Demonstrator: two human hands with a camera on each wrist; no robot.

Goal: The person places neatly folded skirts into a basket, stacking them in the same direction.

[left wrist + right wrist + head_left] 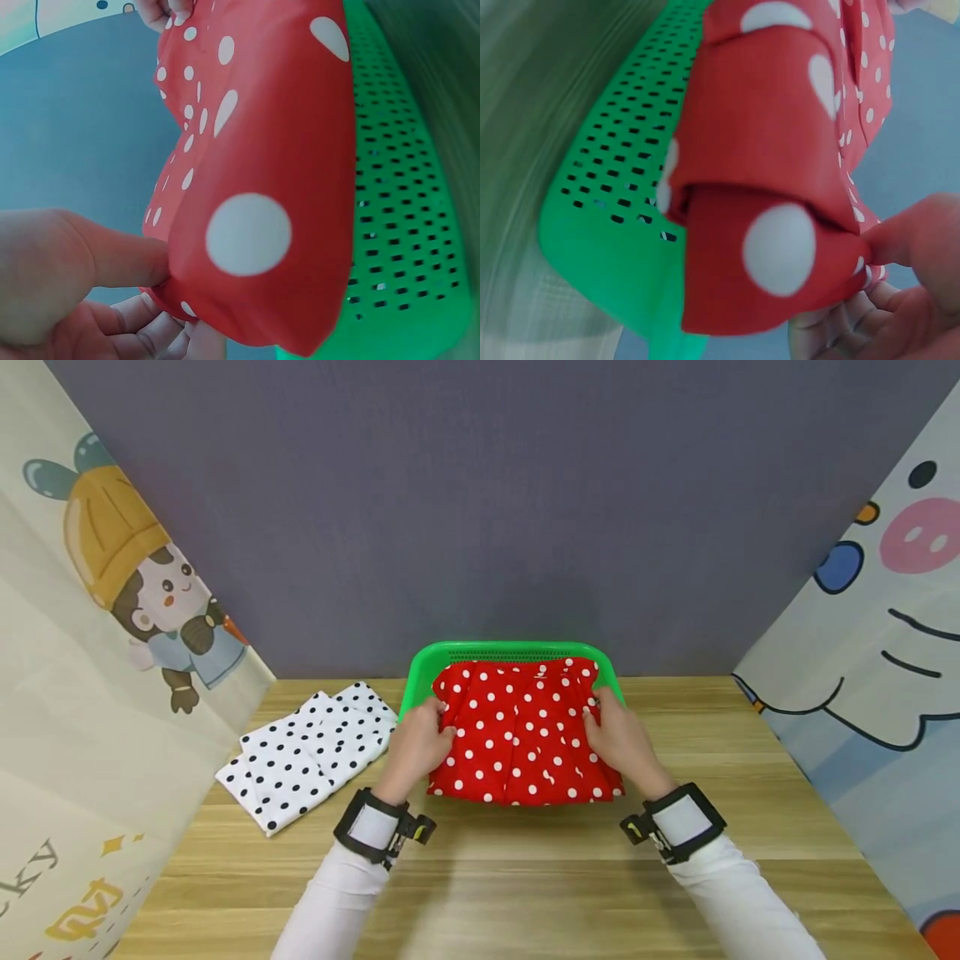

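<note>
A red dotted cloth is held by its two sides, spread in front of and over a green basket set near the middle of the bench's back edge. The cloth's left side is pinched by the left hand and its right side by the right hand; each grip is closed on the fabric, the thumb laid on one face and the fingers curled against the other. Folded layers are shown at the cloth's right end. Whether the basket's rim is touched by the cloth's underside cannot fairly be judged, as that part is hidden. Near the bench's back left corner, just beside the basket, a white cloth with black dots is laid folded. The bench is backed by a grey wall and flanked by panels printed with cartoon figures.
</note>
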